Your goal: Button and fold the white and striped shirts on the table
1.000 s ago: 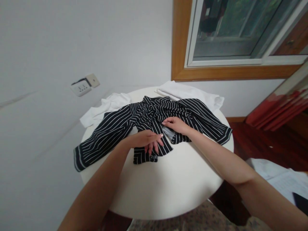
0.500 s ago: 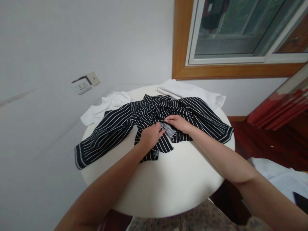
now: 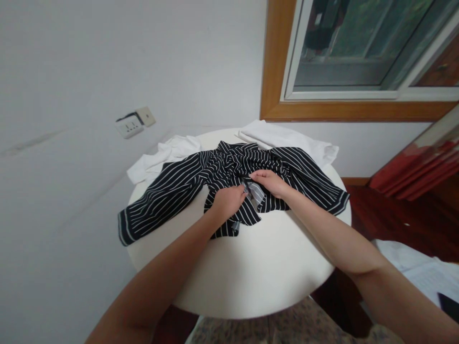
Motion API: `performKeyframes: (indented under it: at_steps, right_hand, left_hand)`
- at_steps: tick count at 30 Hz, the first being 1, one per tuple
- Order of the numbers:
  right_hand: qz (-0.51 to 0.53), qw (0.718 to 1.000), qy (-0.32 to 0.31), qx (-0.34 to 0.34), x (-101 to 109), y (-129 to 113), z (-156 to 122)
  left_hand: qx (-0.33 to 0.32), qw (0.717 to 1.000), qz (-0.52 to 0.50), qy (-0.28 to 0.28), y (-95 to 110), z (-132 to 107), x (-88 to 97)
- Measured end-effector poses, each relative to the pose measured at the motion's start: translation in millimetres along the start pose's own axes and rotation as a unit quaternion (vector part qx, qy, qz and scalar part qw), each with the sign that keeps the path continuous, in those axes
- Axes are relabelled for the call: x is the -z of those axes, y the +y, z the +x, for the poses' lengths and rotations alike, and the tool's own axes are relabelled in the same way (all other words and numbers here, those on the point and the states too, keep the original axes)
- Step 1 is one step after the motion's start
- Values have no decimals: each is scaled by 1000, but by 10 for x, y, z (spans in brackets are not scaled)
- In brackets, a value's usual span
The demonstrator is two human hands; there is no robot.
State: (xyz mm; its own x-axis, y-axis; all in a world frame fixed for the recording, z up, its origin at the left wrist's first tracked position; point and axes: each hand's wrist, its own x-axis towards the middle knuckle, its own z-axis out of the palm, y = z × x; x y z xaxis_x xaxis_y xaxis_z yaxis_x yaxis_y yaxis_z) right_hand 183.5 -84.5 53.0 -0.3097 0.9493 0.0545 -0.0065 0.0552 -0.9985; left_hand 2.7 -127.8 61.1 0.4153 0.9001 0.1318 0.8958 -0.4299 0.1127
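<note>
A black shirt with white stripes lies spread on the round white table, collar toward the wall and sleeves out to both sides. Its body is bunched up in the middle. My left hand pinches the left front edge near the bottom of the opening. Close by on the right, my right hand grips the other front edge. Between the two hands the fronts part, and the paler inside of the cloth shows. My fingertips are partly hidden in the folds.
Crumpled white cloth lies at the table's back left, and folded white cloth at the back right. A wall socket is at left, a window frame behind. Papers lie low at right.
The view has shifted slightly, so everything sits a little farther right. My hands stay on the shirt's front edges, and the gap between the fronts looks slightly wider.
</note>
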Motion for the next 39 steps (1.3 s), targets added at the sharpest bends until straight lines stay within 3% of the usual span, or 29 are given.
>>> performKeyframes:
  at_steps: [6,10,14,23,31,39]
  right_hand:
    - [-72,996,0,59,-40,-95,-53]
    - [-146,983,21,110,-111,-149,-101]
    - [-195,973,3,122,-173,-164,-135]
    - [-208,970,-10,126,-189,-170,-145]
    - [-164,981,-34,97,-166,-148,-148]
    - [-93,989,-101,59,-112,-125,-105]
  left_hand:
    - [12,974,-223,37,-245,55,12]
    - [56,913,-402,-24,-290,105,53]
    - [92,854,-507,-78,-242,104,119]
    - [106,794,-584,-131,-290,121,132]
    - [99,781,-600,-141,-323,118,97]
    - [106,781,-601,-132,-367,131,69]
